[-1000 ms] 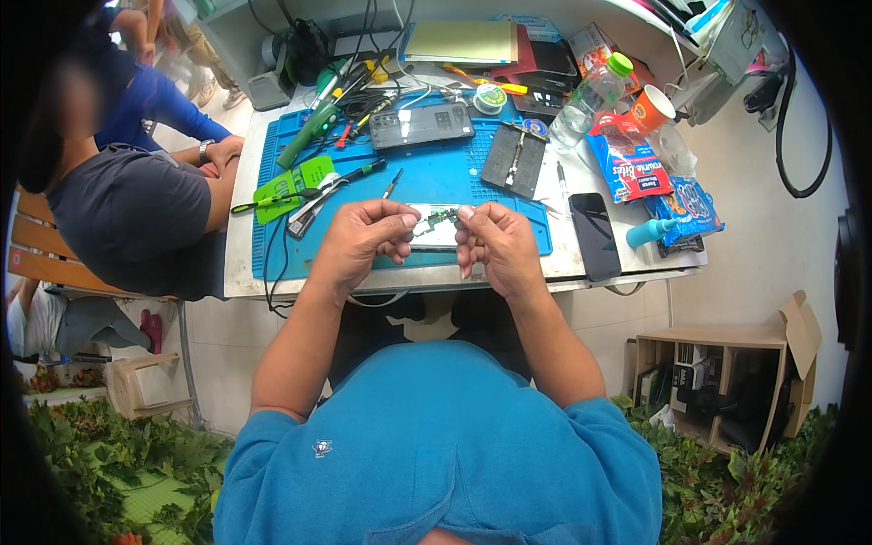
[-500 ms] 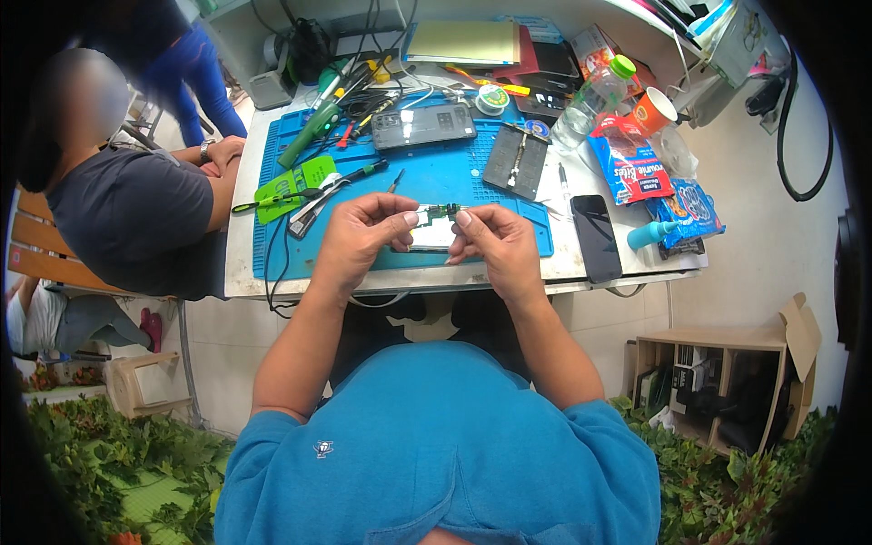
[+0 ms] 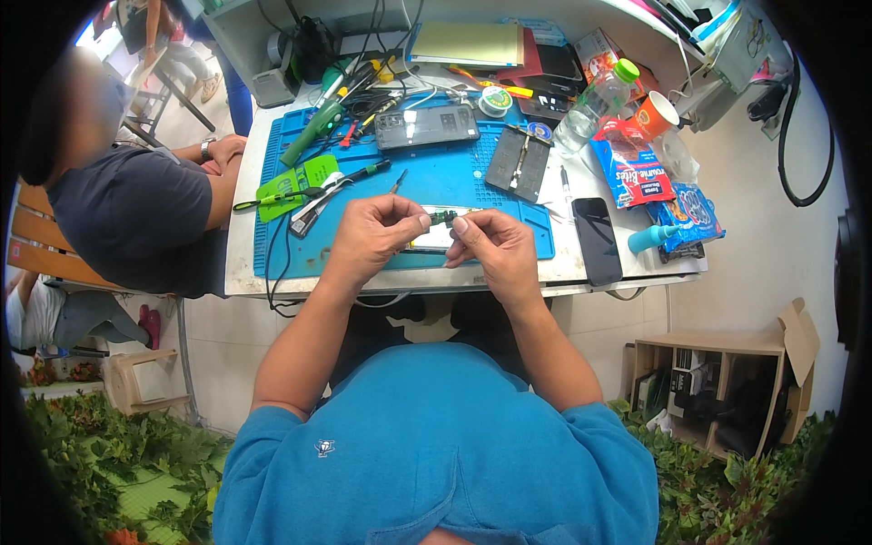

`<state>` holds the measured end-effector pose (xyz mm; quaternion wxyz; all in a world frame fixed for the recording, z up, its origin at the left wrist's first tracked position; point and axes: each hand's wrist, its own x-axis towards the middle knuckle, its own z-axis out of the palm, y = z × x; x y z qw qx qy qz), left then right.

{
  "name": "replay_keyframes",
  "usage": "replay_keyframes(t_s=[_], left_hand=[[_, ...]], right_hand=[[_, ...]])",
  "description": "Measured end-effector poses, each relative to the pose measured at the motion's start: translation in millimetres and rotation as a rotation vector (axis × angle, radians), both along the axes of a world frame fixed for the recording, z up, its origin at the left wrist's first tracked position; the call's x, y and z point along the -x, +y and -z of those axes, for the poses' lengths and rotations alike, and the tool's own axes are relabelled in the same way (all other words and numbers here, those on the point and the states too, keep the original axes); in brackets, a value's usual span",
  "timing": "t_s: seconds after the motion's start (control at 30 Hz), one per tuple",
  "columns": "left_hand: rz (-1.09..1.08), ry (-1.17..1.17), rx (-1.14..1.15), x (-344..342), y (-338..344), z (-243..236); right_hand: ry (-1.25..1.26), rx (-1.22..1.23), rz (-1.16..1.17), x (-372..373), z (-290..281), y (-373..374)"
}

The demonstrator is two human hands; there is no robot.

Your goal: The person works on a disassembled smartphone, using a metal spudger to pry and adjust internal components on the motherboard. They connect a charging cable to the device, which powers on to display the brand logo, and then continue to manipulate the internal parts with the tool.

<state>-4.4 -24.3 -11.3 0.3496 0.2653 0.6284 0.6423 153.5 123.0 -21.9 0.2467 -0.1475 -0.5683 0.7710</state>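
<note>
Over the front part of the blue work mat (image 3: pixel 318 259), a small green circuit board (image 3: pixel 441 218) is held up between both hands. My left hand (image 3: pixel 371 238) is closed, pinching the board's left end between thumb and fingers. On the other side, my right hand (image 3: pixel 501 252) is closed with thumb and index finger at its right end. Beneath the board lies a flat, bright-faced piece with a dark edge (image 3: pixel 434 242), partly covered by the hands; its kind is unclear. A thin pointed tool (image 3: pixel 398 182) lies just beyond my left hand.
Behind the hands are a dark phone (image 3: pixel 427 126), a board holder (image 3: pixel 518 162) and a solder spool (image 3: pixel 494 101). A black phone (image 3: pixel 596 238), snack packets (image 3: pixel 631 163) and a plastic bottle (image 3: pixel 595 109) stand right. Tools and cables lie left; a seated person (image 3: pixel 136 218) is beside the table.
The hands have come slightly closer together, my left moving a little to the right. The circuit board has turned and shows less of itself. The seated person's head has shifted left.
</note>
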Motion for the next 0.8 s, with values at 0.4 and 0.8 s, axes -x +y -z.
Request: replay_keyframes(t_s=[0.4,0.8], left_hand=[[-0.007,-0.069,0.044,0,2,-1],[0.026,-0.234,-0.019,1,1,5]], right_hand=[[-0.048,0.109,-0.022,7,7,1],[-0.056,0.271,-0.089,16,3,-3]])
